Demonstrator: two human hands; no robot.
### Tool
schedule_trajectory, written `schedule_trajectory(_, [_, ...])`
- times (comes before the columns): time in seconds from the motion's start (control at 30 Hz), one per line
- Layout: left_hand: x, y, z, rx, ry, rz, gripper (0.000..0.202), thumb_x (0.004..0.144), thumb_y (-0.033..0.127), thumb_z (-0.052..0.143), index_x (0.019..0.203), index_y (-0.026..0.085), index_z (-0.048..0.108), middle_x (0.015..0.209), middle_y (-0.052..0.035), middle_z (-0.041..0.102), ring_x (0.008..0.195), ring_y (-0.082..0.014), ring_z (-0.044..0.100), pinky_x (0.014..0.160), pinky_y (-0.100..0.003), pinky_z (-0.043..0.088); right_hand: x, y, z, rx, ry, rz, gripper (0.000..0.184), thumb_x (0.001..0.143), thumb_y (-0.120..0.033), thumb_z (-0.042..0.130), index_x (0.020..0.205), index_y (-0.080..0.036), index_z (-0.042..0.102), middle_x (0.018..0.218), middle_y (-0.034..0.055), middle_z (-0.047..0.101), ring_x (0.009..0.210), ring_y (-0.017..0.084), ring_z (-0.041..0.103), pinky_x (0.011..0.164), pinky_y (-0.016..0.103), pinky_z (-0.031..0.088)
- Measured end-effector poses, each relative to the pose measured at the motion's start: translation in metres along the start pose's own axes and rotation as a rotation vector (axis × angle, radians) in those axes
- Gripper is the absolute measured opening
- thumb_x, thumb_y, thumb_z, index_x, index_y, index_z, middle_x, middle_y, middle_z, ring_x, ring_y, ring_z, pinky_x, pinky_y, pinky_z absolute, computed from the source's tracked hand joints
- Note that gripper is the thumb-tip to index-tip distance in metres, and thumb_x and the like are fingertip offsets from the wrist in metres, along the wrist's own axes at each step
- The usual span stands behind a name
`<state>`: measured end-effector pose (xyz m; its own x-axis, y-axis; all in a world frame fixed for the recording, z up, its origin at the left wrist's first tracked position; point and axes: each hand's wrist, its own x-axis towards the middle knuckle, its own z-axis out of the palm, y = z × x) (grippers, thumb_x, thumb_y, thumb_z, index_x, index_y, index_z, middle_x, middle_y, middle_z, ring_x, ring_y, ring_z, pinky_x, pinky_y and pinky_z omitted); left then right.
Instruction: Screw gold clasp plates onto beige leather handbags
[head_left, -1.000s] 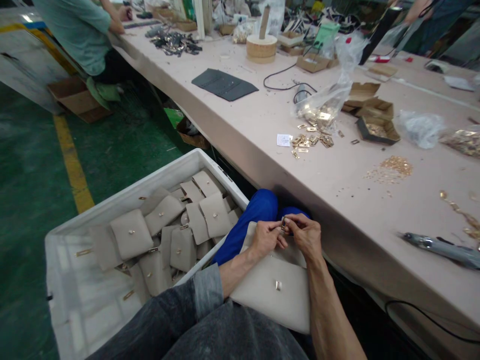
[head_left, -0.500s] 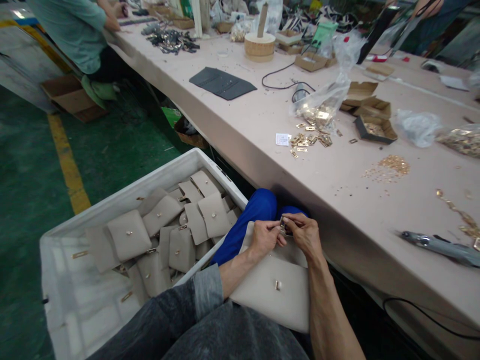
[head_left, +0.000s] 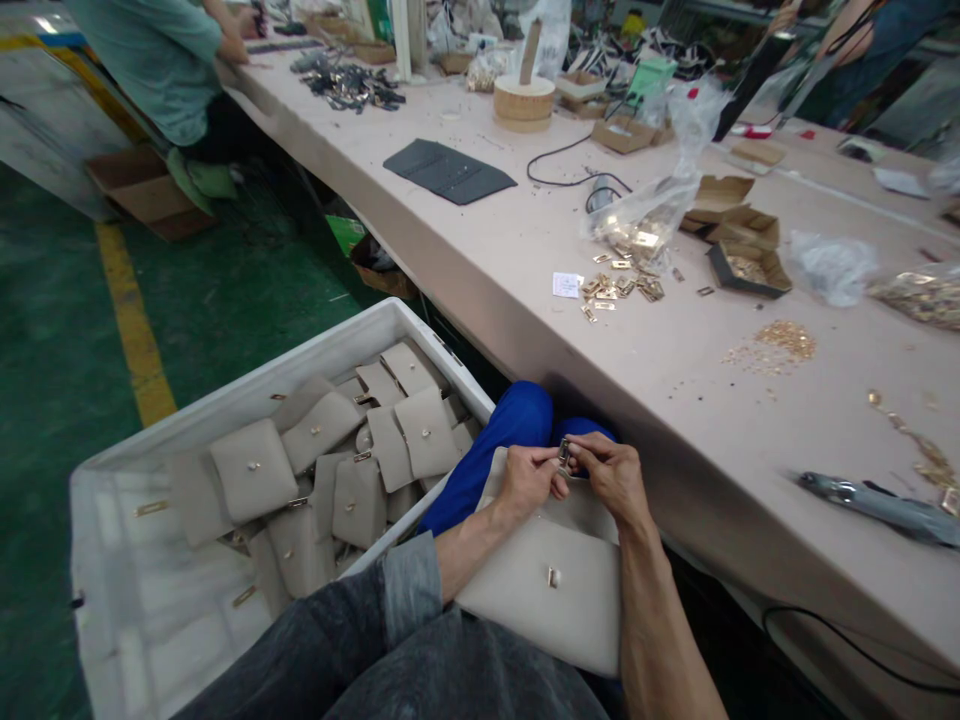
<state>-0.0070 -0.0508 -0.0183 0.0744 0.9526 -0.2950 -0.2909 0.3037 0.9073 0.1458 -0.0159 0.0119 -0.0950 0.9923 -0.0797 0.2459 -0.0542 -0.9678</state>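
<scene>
Head view gives me one long table (head_left: 480,230), cut off at the right, and one white crate (head_left: 112,560) beside it, its near end cropped. Overlap stops me counting the heaped pouches (head_left: 253,470) inside. One beige bag (head_left: 517,580) lies across the blue trousers (head_left: 517,415), its far part partly hidden by two hands. I see the right hand (head_left: 616,472) pinching one small metal fitting (head_left: 564,452); whether the left hand (head_left: 529,478) grips or merely touches it, I cannot tell.

My camera showed me a pale table (head_left: 495,250) where a dark sheet (head_left: 450,172), a plastic bag (head_left: 646,228), gold pieces (head_left: 787,340) and a grey tool (head_left: 877,502) lay.
</scene>
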Motion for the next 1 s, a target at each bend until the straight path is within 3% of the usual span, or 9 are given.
schedule_trajectory(0.33, [-0.0029, 0.0047, 0.0027, -0.016, 0.036, 0.027, 0.026, 0.086, 0.019, 0.063, 0.102, 0.012, 0.083, 0.054, -0.0005, 0.070, 0.044, -0.0123, 0.063, 0.048, -0.022, 0.055, -0.0011, 0.0049, -0.0041, -0.065, -0.051, -0.032, 0.025, 0.087, -0.040, 0.076, 0.103, -0.022, 0.083, 0.097, 0.0085, 0.073, 0.077, 0.020, 0.068, 0.069, 0.033, 0.057])
schedule_trajectory(0.73, [-0.0045, 0.0088, 0.0067, -0.072, 0.092, -0.066, 0.019, 0.087, 0.015, 0.067, 0.098, 0.010, 0.082, 0.062, -0.0035, 0.076, 0.051, -0.0162, 0.070, 0.055, -0.027, 0.061, -0.0049, -0.0020, -0.0018, -0.134, -0.055, -0.132, 0.023, 0.092, -0.038, 0.072, 0.104, -0.022, 0.083, 0.098, 0.0087, 0.074, 0.085, 0.021, 0.070, 0.071, 0.032, 0.056])
schedule_trajectory(1.0, [-0.0045, 0.0048, 0.0042, -0.074, 0.050, -0.016, 0.018, 0.087, 0.016, 0.065, 0.092, 0.012, 0.082, 0.057, -0.0001, 0.073, 0.046, -0.0140, 0.068, 0.051, -0.023, 0.058, -0.0051, 0.0008, -0.0024, -0.118, -0.072, -0.122, 0.023, 0.092, -0.039, 0.072, 0.102, -0.022, 0.083, 0.097, 0.0083, 0.073, 0.082, 0.020, 0.069, 0.071, 0.032, 0.056])
